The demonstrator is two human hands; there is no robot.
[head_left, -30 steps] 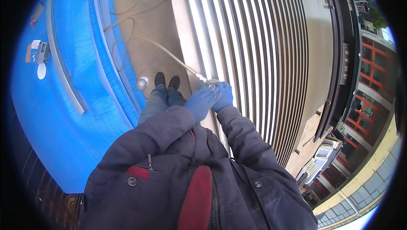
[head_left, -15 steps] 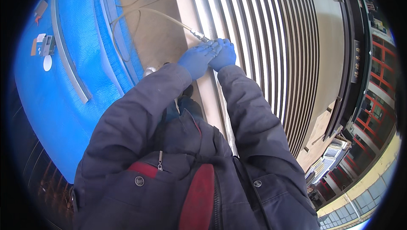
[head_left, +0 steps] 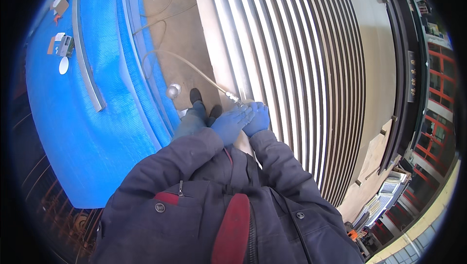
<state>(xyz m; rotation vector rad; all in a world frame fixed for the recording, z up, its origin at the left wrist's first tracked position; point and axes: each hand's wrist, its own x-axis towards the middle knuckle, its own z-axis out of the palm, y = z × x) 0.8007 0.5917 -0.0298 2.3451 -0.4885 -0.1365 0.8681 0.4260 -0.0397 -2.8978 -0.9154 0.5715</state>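
Head view: both your gloved hands meet on a hose nozzle at the slatted metal grille.

Your left hand [head_left: 229, 125] and right hand [head_left: 256, 119] press together, fingers wrapped around the metal nozzle [head_left: 235, 99] of a pale hose [head_left: 190, 66] that curves away across the floor. They sit just against the grille [head_left: 292, 59]. A blue-covered counter [head_left: 73, 132] lies to your left.

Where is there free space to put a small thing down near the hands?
The blue sheet is mostly bare below the long metal bar; its top corner is crowded with small items. The floor strip carries a hose and cables. Both hands, left and right, crowd the slats.
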